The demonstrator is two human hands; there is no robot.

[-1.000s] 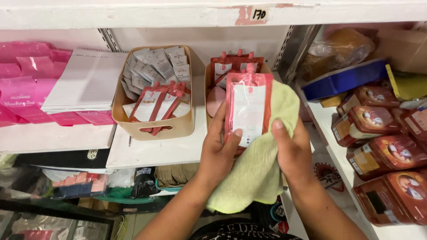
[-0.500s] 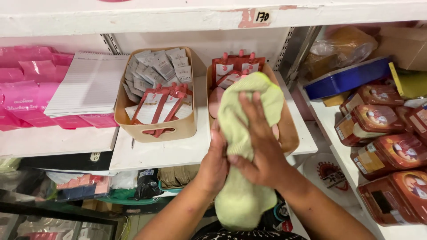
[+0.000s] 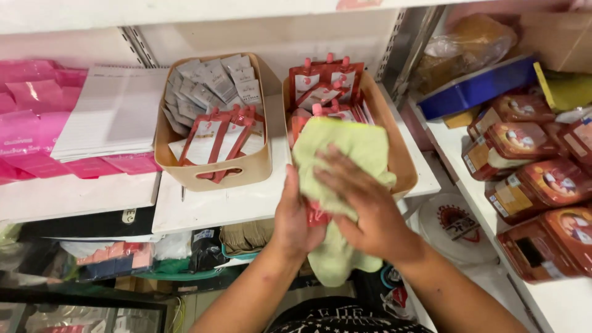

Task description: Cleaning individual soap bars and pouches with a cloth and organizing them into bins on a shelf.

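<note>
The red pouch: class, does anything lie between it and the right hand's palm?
Yes. A yellow-green cloth lies over the red pouch, between it and the right hand, which presses on the cloth. Only the pouch's lower edge shows. The left hand grips that edge directly, with nothing visible between.

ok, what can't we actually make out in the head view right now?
- Red pouch in the left hand: mostly hidden by the green cloth; only a lower corner shows.
- Right hand: motion-blurred; finger positions unclear.
- Left hand's grip: fingers hidden behind cloth and pouch.
- Tan bin contents: front part covered by the cloth.
- Red tins: cut off by the right edge.
</note>
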